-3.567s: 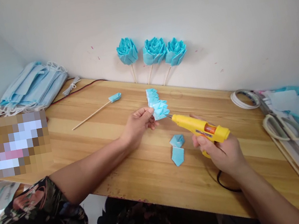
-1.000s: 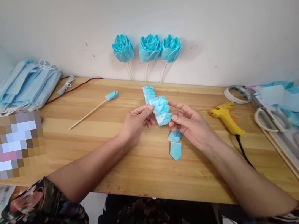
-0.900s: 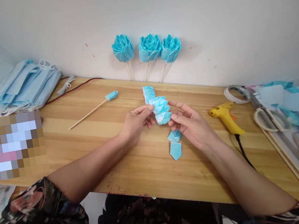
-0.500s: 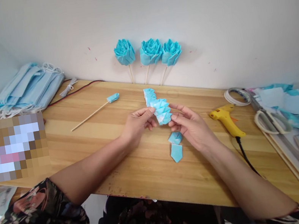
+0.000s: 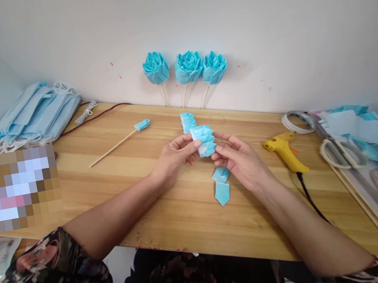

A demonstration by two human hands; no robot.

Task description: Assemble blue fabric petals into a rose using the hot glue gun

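Note:
Between my two hands is a strip of folded blue petals point(image 5: 204, 140), pointed along its right side. My left hand point(image 5: 179, 155) pinches its left edge with the thumb on top. At its lower right edge, my right hand point(image 5: 239, 157) pinches the petals between thumb and fingers. Just behind lies another pleated petal strip point(image 5: 188, 121) on the table. Below my right hand are a folded blue piece point(image 5: 220, 175) and a flat pointed petal point(image 5: 222, 193). To the left lies a stick with a small blue bud point(image 5: 142, 125) on its end.
Three blue flowers on sticks point(image 5: 188, 67) lean against the wall. A stack of face masks point(image 5: 34, 112) sits at the back left. On the right are a yellow glue gun point(image 5: 285, 151), a tape roll point(image 5: 298, 122), scissors point(image 5: 335, 154), wooden sticks point(image 5: 358, 199) and blue scraps point(image 5: 372, 124).
The petal strip has turned slightly in my hands, and my left thumb has shifted a little along its edge. Both hands keep their hold. The whole view has moved slightly.

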